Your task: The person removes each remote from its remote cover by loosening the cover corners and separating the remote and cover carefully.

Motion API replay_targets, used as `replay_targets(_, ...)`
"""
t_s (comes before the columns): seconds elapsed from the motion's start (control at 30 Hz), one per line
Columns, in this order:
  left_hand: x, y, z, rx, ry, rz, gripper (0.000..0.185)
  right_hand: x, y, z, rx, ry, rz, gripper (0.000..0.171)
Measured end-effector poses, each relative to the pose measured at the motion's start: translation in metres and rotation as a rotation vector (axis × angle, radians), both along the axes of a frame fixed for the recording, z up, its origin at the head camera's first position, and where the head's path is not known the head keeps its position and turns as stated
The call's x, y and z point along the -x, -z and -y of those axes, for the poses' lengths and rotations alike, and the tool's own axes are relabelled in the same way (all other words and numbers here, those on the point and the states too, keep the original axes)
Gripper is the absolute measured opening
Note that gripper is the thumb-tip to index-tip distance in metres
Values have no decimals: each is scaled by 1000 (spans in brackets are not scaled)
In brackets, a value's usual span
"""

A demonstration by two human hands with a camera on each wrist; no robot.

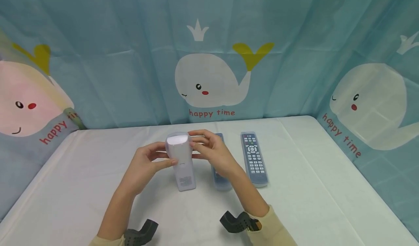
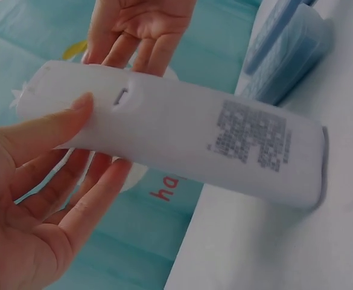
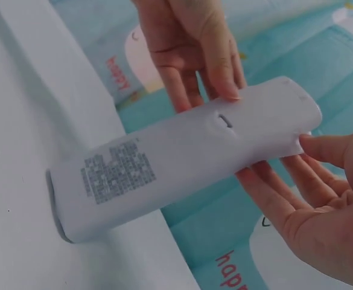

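A white remote control (image 1: 183, 162) in a thin clear cover stands tilted over the table with its back towards me. A small latch mark and a printed label (image 2: 251, 136) show on that back. Its lower end touches or nearly touches the cloth. My left hand (image 1: 147, 166) holds it from the left, thumb on the back, fingers behind. At the upper right edge, my right hand (image 1: 212, 149) grips it; in the right wrist view the thumb (image 3: 327, 148) pinches the cover's edge near the wide end. The front of the remote control is hidden.
Two more remote controls in bluish clear covers lie on the white-covered table (image 1: 311, 188): one (image 1: 222, 182) partly behind my right hand, another (image 1: 254, 158) further right, buttons up. A blue curtain (image 1: 137, 86) with whale prints hangs behind the table.
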State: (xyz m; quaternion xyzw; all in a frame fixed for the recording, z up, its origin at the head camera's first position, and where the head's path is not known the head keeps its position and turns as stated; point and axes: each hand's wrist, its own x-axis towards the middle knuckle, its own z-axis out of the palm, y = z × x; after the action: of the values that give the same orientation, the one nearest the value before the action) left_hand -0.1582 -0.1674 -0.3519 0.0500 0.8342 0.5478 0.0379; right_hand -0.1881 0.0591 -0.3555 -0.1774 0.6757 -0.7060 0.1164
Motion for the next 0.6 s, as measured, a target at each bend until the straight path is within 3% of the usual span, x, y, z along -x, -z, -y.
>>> replay_targets(0.2, 5, 10, 4, 36, 52, 16, 51, 3, 3, -4, -37, -21, 15, 41)
replay_targets(0.6, 9, 20, 4, 77, 62, 40, 40, 4, 9, -5, -220, -49, -13, 46)
